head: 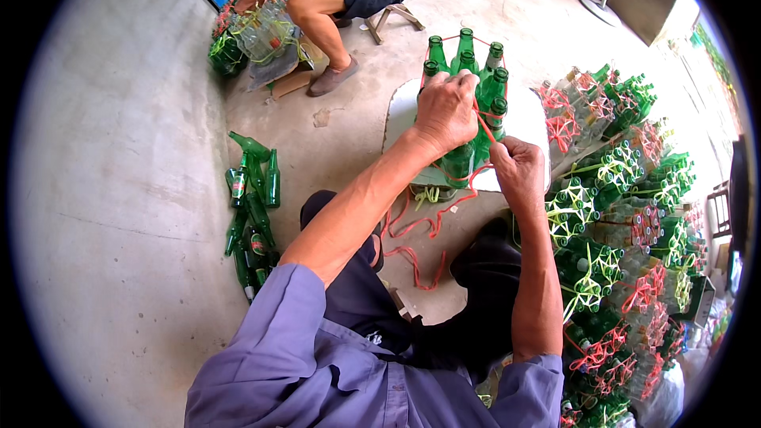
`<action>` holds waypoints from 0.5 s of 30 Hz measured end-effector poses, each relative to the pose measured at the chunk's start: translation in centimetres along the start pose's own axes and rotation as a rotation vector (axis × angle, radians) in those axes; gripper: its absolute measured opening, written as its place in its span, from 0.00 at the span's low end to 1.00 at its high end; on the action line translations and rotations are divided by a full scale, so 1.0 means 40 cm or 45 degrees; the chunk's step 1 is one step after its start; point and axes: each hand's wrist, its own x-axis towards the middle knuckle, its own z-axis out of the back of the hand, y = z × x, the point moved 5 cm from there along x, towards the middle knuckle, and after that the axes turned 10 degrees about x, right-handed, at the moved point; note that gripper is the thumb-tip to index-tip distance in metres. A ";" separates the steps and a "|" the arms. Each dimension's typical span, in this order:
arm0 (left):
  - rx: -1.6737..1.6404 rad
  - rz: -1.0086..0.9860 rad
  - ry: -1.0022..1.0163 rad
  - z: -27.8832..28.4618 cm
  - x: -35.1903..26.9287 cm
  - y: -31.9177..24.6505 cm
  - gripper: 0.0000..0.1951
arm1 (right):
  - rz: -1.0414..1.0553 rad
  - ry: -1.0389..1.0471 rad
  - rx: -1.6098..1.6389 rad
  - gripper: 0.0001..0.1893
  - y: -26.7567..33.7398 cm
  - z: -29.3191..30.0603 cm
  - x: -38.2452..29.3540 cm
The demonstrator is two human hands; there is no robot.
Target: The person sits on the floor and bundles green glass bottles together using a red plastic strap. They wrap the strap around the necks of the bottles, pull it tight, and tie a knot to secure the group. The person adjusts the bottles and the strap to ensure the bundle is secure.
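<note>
Several green glass bottles (459, 161) stand upright in a tight cluster on a white board (404, 113) before me. A red plastic cord (486, 126) loops around the outside of the bottle group. My left hand (447, 108) is closed over the near-left bottles, at the cord, and hides some necks. My right hand (519, 166), a fist at the right of the cluster, grips the cord, which runs taut between both hands. The cord's loose tail (440, 214) hangs over the board's near edge and curls on the floor between my legs.
Loose green bottles (257, 208) lie by the wall (131, 190) at left. Many tied bottle bundles (618, 208) crowd the right side. Another person (357, 0) sits on a wooden stool (392, 19) at the far left, beside more bundled bottles (264, 30). A stand's round base (599, 10) is at upper right.
</note>
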 end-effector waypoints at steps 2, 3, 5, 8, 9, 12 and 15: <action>0.011 -0.004 0.013 -0.001 0.000 0.001 0.20 | -0.007 0.006 0.009 0.14 -0.004 0.000 -0.001; 0.013 -0.011 0.012 -0.002 0.001 0.002 0.20 | -0.010 0.009 0.014 0.14 -0.006 0.000 -0.001; 0.004 -0.027 0.007 -0.003 -0.001 0.002 0.20 | -0.002 0.016 0.004 0.14 -0.012 0.001 0.001; -0.026 -0.054 0.008 0.002 -0.004 0.006 0.20 | -0.004 0.009 0.006 0.13 -0.006 -0.002 -0.001; -0.036 -0.062 0.017 0.004 -0.005 0.009 0.20 | -0.007 0.005 0.008 0.13 -0.001 -0.002 -0.002; -0.060 -0.077 0.072 0.001 -0.001 0.014 0.20 | -0.017 -0.004 0.009 0.14 0.012 0.001 -0.004; -0.057 -0.086 0.102 -0.002 0.004 0.013 0.20 | -0.008 0.002 0.010 0.14 0.009 -0.002 -0.004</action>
